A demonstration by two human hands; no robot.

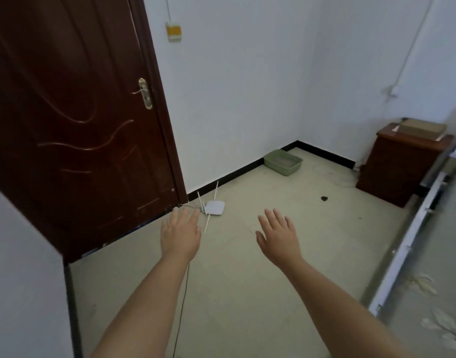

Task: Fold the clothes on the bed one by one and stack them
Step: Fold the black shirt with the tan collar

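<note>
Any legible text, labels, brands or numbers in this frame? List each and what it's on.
None can be read.
Yellow and white wall box: any marking is too blurred to read.
White router on the floor: no marking can be made out.
Flat boxes on the brown cabinet: surfaces show no readable print.
Door and green tray: no text visible.

Dark brown door (pixel 74 120), green tray (pixel 283 162), white router (pixel 214 208), pale greenish floor (pixel 247 293).
</note>
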